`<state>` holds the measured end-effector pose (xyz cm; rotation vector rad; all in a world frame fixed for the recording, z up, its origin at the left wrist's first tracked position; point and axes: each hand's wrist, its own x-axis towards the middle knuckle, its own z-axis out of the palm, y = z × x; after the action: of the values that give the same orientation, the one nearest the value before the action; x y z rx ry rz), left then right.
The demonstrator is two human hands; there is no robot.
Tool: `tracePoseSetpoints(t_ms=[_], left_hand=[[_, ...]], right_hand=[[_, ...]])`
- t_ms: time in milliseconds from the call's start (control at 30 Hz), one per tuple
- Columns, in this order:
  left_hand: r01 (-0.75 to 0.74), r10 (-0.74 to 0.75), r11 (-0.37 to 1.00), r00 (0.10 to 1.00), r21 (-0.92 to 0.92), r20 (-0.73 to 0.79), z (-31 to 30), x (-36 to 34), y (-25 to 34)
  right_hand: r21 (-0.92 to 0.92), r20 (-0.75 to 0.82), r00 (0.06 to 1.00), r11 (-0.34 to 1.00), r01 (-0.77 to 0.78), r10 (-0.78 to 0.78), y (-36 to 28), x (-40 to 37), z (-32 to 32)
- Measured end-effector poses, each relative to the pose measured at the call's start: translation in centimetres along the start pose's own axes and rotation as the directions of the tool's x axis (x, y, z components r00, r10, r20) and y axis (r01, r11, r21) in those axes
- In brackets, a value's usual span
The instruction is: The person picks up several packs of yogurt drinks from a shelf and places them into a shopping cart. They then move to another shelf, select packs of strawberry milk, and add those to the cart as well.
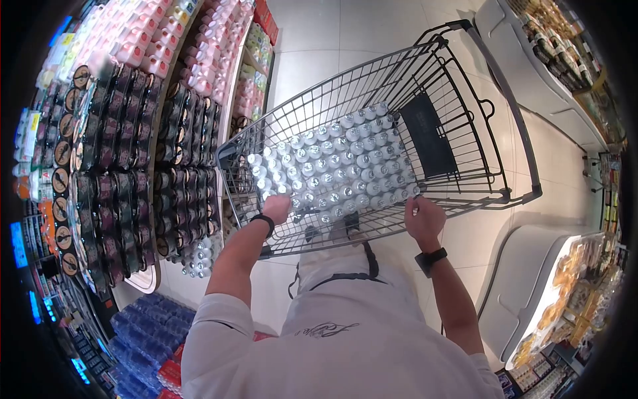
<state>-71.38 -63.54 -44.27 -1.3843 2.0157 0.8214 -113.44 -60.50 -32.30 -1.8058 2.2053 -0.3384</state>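
A wide shrink-wrapped pack of small clear bottles with whitish caps (339, 163) sits tilted inside the basket of a dark wire shopping cart (312, 86). My left hand (278, 208) is closed at the pack's near left corner, inside the cart's near side. At the near right corner, my right hand (425, 218) has its fingers curled in tightly, right against the last bottles and above the cart's rim. Both hands grip the wrapped edge of the pack. Dark bands circle both wrists.
Left of the cart, a shelf holds stacked dark packs (116, 120) and pink bottles (149, 46). More small bottles (198, 258) stand low beside it, with blue packs (149, 339) nearer me. White display counters (531, 286) line the right side, over a tiled floor (319, 40).
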Motion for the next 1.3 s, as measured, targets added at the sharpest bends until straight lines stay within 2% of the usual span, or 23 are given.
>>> tracePoseSetpoints(t_ms=[67,133,233,333,400,433,467,533,567,600,667,733,833,933,967,1067,1167,1300], left_hand=[[-0.027,0.026,0.999,0.999,0.032,0.043,-2.3,-0.7,0.5],[-0.037,0.038,0.998,0.999,0.051,-0.021,-5.7,-2.4,1.8],[-0.052,0.057,0.998,0.989,0.039,-0.134,-9.0,-4.8,2.3],[0.028,-0.037,0.999,0.957,-0.035,-0.288,-14.1,-9.3,3.8],[0.041,-0.11,0.986,0.888,-0.163,-0.445,-17.7,-13.5,4.9],[0.044,-0.156,0.975,0.832,-0.218,-0.532,-18.8,-15.5,5.4],[0.042,-0.206,0.961,0.766,-0.272,-0.609,-19.7,-17.4,5.9],[0.014,-0.285,0.936,0.615,-0.352,-0.735,-21.0,-20.9,7.4],[0.007,-0.321,0.928,0.529,-0.374,-0.786,-21.1,-22.4,8.0],[0.021,-0.38,0.906,0.48,-0.423,-0.791,-20.8,-24.0,8.4],[0.052,-0.504,0.849,0.383,-0.526,-0.774,-20.2,-27.1,10.1],[0.132,-0.6,0.796,0.307,-0.591,-0.739,-19.2,-29.7,11.7],[0.377,-0.707,0.697,0.219,-0.61,-0.672,-16.0,-33.1,13.8],[0.614,-0.834,0.495,0.138,-0.615,-0.534,-10.8,-36.0,16.0],[0.699,-0.868,0.417,0.118,-0.581,-0.482,-8.4,-36.9,16.9],[0.835,-0.954,0.175,0.012,-0.522,-0.301,-2.2,-39.8,19.1],[0.831,-0.987,-0.064,-0.136,-0.553,-0.091,3.0,-42.2,21.5],[0.796,-0.956,-0.29,-0.264,-0.53,0.127,8.7,-43.9,23.9]], right_hand=[[0.009,-0.015,1.0,1.0,0.022,-0.022,0.1,-0.1,0.3],[0.027,-0.033,0.998,0.998,0.051,-0.05,0.3,-0.1,0.3],[0.018,0.022,0.999,0.999,0.03,-0.031,0.5,-0.1,0.4],[-0.063,0.235,0.971,0.997,-0.038,0.052,0.5,0.4,0.0],[0.058,0.428,0.9,0.996,0.061,-0.08,1.4,0.9,0.6],[0.124,0.517,0.843,0.987,0.101,-0.151,1.7,1.4,1.0],[0.14,0.555,0.775,0.952,0.272,-0.303,0.9,2.3,0.8],[0.196,0.617,0.556,0.793,0.576,-0.557,-2.9,4.6,0.6],[0.2,0.636,0.509,0.76,0.618,-0.58,-5.0,5.4,1.8],[0.205,0.654,0.458,0.723,0.66,-0.603,-7.2,5.8,3.7],[0.394,0.517,0.318,0.55,0.736,-0.795,-9.6,5.6,9.1],[0.383,0.537,0.143,0.392,0.837,-0.831,-11.4,4.0,15.1],[0.488,0.45,-0.096,0.155,0.859,-0.888,-12.4,1.7,21.5],[0.438,0.639,-0.132,0.218,0.872,-0.757,-12.6,0.9,24.8],[0.433,0.647,-0.151,0.198,0.879,-0.747,-12.7,0.8,25.7],[0.299,0.703,-0.072,0.203,0.932,-0.708,-13.7,0.8,26.3],[0.302,0.626,0.045,0.295,0.907,-0.778,-13.6,1.2,26.8],[0.24,0.538,0.116,0.283,0.929,-0.835,-13.1,-0.4,28.6]])
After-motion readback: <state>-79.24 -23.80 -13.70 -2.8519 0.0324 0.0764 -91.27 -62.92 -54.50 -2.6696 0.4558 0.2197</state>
